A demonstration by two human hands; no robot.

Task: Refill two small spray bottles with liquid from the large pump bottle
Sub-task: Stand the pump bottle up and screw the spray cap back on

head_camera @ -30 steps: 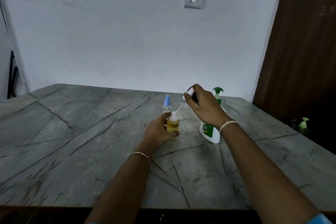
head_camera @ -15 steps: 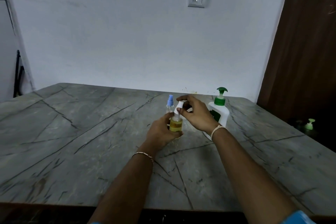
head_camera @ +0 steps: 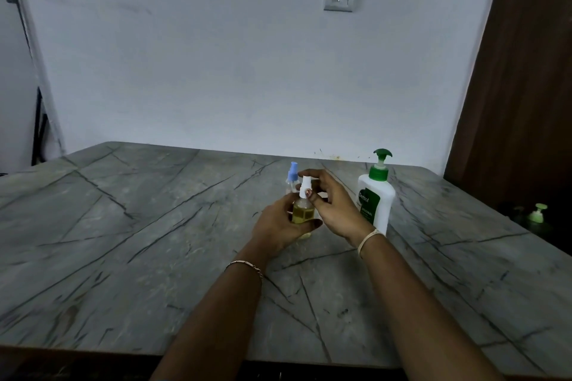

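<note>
Left grip (head_camera: 278, 223) in a curl, right grip (head_camera: 335, 210) in a fingertip pinch just above.

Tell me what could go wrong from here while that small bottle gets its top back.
The white spray top pinched by the right hand may seat crooked on the yellow-filled bottle and leak later.
The blue-topped bottle stands just behind the hands; a careless twist could knock it over.
If the grip of the left hand slips during twisting, liquid could spill on the table.
</note>
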